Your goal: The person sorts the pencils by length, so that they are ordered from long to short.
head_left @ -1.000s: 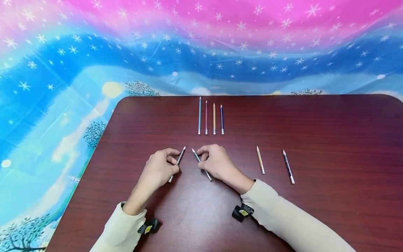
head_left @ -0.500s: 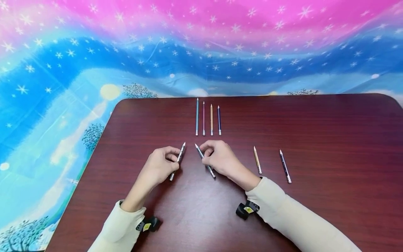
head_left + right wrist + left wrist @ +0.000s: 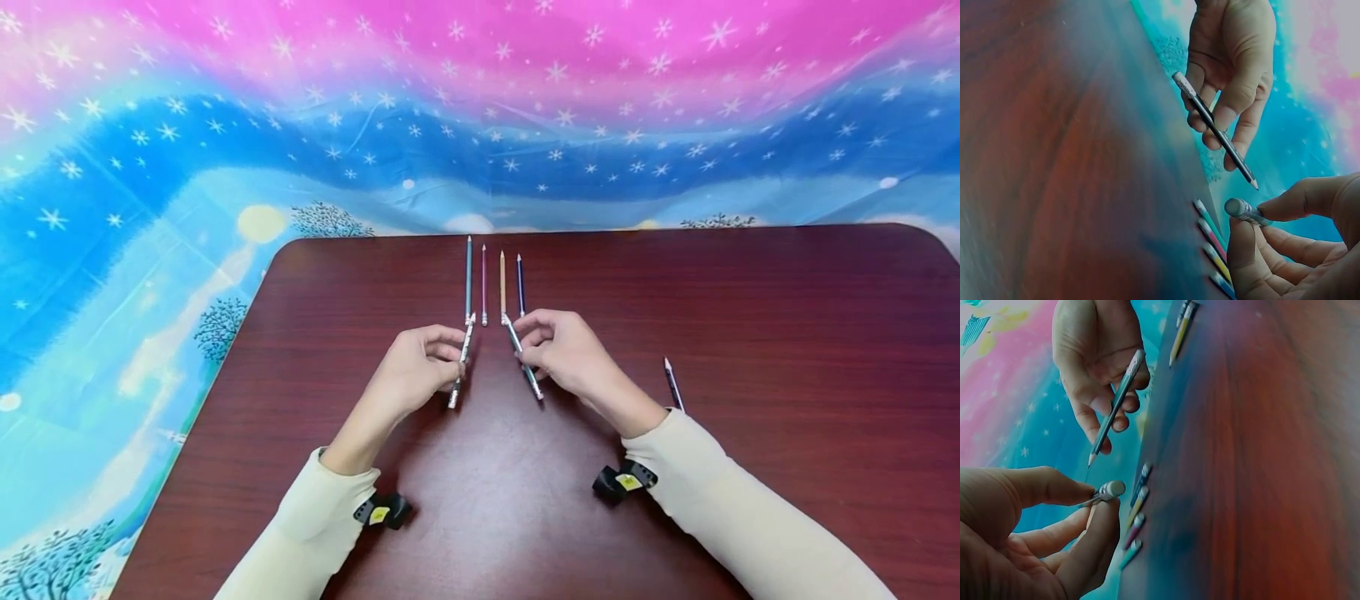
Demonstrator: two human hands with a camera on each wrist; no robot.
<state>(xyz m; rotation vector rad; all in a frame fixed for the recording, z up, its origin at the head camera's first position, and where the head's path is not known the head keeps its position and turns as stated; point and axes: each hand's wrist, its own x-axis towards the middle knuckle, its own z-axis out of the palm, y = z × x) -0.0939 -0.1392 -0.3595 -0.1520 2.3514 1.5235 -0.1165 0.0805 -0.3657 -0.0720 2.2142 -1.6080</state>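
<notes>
My left hand [image 3: 416,367] pinches a black-and-white patterned pencil [image 3: 467,348] between thumb and fingers, tip pointing away from me. A dark green pencil [image 3: 533,381] is pinched the same way in my right hand [image 3: 566,354]. Both pencils appear lifted off the table, as the right wrist view shows for the black one [image 3: 1215,124]. Beyond the hands four-abreast lies a row: a teal pencil [image 3: 468,279], a pink pencil [image 3: 483,283], a yellow pencil [image 3: 502,287] and a dark blue pencil [image 3: 521,283]. The held tips overlap the row's eraser ends in the head view.
On the right of the brown table [image 3: 787,333] lies a dark patterned pencil [image 3: 673,385], partly behind my right sleeve. A second yellow pencil [image 3: 1179,345] shows in the left wrist view; the right arm hides it from the head view. A printed cloth [image 3: 480,100] hangs behind the table.
Both hands have moved forward with their pencils, toward the row, and slightly right. My right forearm now covers the loose yellow pencil in the head view.
</notes>
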